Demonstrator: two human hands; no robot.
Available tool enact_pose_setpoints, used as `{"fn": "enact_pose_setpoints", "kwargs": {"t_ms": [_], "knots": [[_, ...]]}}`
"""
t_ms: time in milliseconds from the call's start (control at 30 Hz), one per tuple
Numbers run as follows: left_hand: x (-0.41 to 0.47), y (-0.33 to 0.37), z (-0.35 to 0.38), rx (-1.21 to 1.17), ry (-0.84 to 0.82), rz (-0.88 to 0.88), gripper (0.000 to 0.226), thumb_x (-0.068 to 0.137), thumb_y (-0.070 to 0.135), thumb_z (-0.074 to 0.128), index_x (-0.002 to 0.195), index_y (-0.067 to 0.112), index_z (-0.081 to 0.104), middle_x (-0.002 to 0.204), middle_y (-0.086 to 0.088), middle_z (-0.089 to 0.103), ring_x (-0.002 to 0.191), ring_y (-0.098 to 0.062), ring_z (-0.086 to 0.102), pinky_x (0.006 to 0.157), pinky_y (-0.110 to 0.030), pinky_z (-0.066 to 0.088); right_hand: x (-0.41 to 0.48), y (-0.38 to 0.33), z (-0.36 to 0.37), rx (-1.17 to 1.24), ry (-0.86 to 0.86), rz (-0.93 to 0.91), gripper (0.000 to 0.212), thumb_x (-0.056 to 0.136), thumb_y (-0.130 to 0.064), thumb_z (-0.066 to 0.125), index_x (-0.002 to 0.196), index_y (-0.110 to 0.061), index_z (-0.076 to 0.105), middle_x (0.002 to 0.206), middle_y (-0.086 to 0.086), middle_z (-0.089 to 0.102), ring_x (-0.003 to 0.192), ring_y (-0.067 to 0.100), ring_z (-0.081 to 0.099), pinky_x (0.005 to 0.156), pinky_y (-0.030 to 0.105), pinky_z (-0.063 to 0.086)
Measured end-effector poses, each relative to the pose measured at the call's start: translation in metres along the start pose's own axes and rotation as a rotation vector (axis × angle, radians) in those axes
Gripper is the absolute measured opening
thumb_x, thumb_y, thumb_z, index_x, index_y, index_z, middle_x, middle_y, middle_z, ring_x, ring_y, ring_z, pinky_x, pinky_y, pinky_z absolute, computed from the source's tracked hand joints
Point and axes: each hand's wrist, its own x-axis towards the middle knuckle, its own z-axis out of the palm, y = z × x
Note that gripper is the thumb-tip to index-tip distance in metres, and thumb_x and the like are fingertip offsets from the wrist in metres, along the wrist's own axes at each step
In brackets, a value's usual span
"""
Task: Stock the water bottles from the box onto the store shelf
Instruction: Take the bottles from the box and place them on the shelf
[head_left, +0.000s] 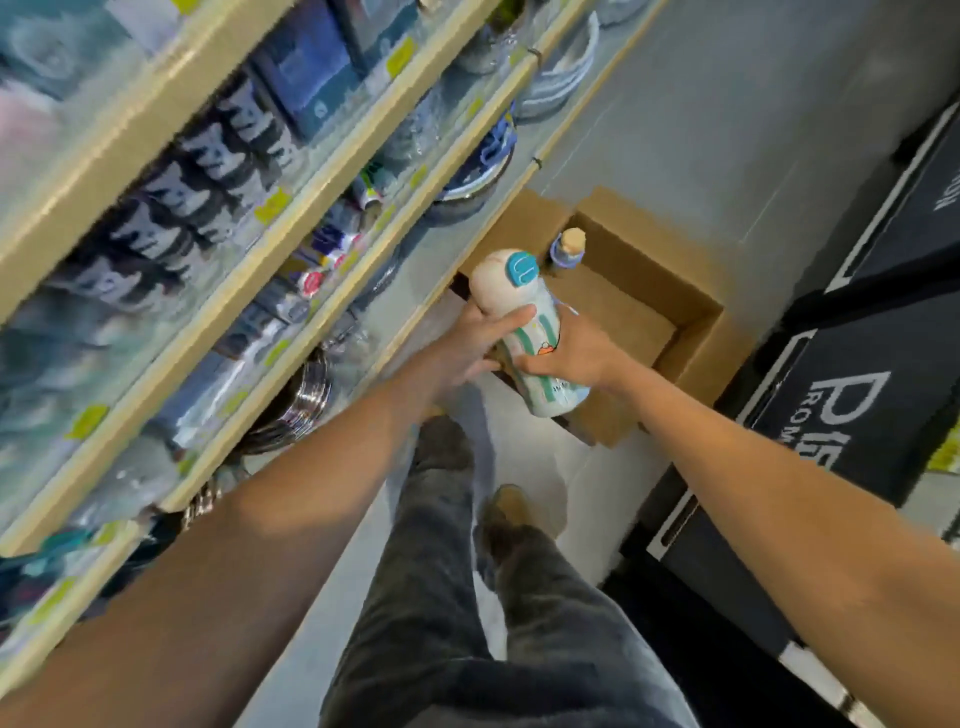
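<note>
A white water bottle (524, 317) with green stripes and a teal lid button is lifted above the open cardboard box (691, 332) on the floor. My right hand (571, 353) grips its lower body from the right. My left hand (480, 338) wraps its middle from the left, thumb across the front. Inside the box stands another bottle (569, 249) with a tan cap and blue collar. The store shelf (291, 291) runs along my left, its wooden-edged tiers packed with goods.
Dark mugs, boxed items, plates and steel pots fill the shelves (208, 171). Black display units with white lettering (857, 405) stand on the right. My legs and shoes (467, 519) are on the narrow aisle floor between them.
</note>
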Motion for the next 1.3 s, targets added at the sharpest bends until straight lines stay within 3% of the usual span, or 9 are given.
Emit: {"fn": "enact_pose_setpoints", "kwargs": {"t_ms": [100,233,433,500,733,900,1000,1167,1300], "knots": [[-0.053,-0.016,-0.016,-0.056,0.071,0.080,0.055,0.091,0.020,0.062,0.136,0.022,0.031,0.130,-0.006,0.059,0.103,-0.020,0.064,0.065,-0.032,0.059,-0.019,-0.033,0.030,-0.042,-0.060,-0.100,0.041,0.076,-0.020,0.078,0.109,-0.015,0.054,0.093,-0.002,0.067,0.077,0.002,0.061,0.072,0.014,0.047],[-0.125,-0.044,-0.046,-0.082,0.245,0.129,0.058,0.092,0.030,0.059,0.137,0.018,0.025,0.126,-0.003,0.059,0.092,-0.012,0.064,0.052,-0.022,0.054,-0.038,-0.085,0.074,-0.163,-0.200,-0.226,0.042,0.076,-0.023,0.076,0.113,-0.019,0.055,0.098,-0.004,0.064,0.082,0.006,0.061,0.072,0.007,0.046],[-0.255,-0.101,-0.115,-0.162,0.466,0.244,0.067,0.078,0.053,0.068,0.131,0.022,0.039,0.131,-0.004,0.058,0.112,-0.019,0.062,0.091,-0.048,0.053,-0.082,-0.175,0.179,-0.300,-0.360,-0.377,0.040,0.078,-0.027,0.074,0.111,-0.026,0.051,0.098,-0.010,0.064,0.087,0.005,0.062,0.076,0.019,0.047],[-0.308,-0.125,-0.137,-0.169,0.544,0.262,0.079,0.072,0.061,0.069,0.133,0.022,0.037,0.136,-0.005,0.052,0.114,-0.020,0.060,0.087,-0.044,0.055,-0.107,-0.205,0.222,-0.345,-0.408,-0.447,0.034,0.080,-0.022,0.072,0.109,-0.022,0.054,0.092,-0.014,0.065,0.084,0.000,0.062,0.073,0.014,0.046],[-0.488,-0.223,-0.190,-0.152,0.706,0.325,0.048,0.092,0.045,0.053,0.132,0.022,0.040,0.126,-0.003,0.059,0.108,-0.020,0.060,0.078,-0.036,0.056,-0.207,-0.286,0.375,-0.407,-0.517,-0.632,0.028,0.080,-0.028,0.073,0.103,-0.027,0.056,0.087,-0.013,0.062,0.076,-0.002,0.058,0.061,0.015,0.042],[-0.611,-0.300,-0.228,-0.100,0.857,0.367,0.049,0.091,0.049,0.053,0.129,0.022,0.043,0.132,-0.005,0.056,0.116,-0.023,0.058,0.083,-0.040,0.055,-0.288,-0.333,0.487,-0.429,-0.624,-0.732,0.026,0.081,-0.032,0.073,0.102,-0.024,0.061,0.094,-0.006,0.068,0.083,0.006,0.064,0.072,0.020,0.051],[-0.668,-0.332,-0.254,-0.062,0.940,0.372,0.071,0.082,0.059,0.058,0.137,0.020,0.036,0.135,-0.003,0.050,0.114,-0.022,0.058,0.079,-0.037,0.056,-0.322,-0.363,0.542,-0.425,-0.675,-0.812,0.033,0.079,-0.037,0.073,0.107,-0.026,0.060,0.102,-0.003,0.070,0.092,0.014,0.067,0.084,0.033,0.055],[-0.740,-0.380,-0.297,-0.091,1.044,0.453,0.054,0.095,0.042,0.051,0.141,0.021,0.033,0.131,0.000,0.051,0.112,-0.017,0.054,0.072,-0.022,0.049,-0.360,-0.411,0.622,-0.458,-0.790,-0.866,0.047,0.068,-0.048,0.073,0.109,-0.031,0.061,0.104,-0.005,0.071,0.095,0.013,0.068,0.089,0.043,0.054],[-0.789,-0.429,-0.333,-0.099,1.144,0.538,0.090,0.071,0.068,0.065,0.142,0.023,0.035,0.141,-0.005,0.046,0.125,-0.022,0.052,0.099,-0.043,0.049,-0.379,-0.438,0.692,-0.469,-0.870,-0.913,0.050,0.065,-0.052,0.071,0.109,-0.032,0.061,0.102,-0.004,0.072,0.093,0.015,0.069,0.086,0.045,0.056]]}}
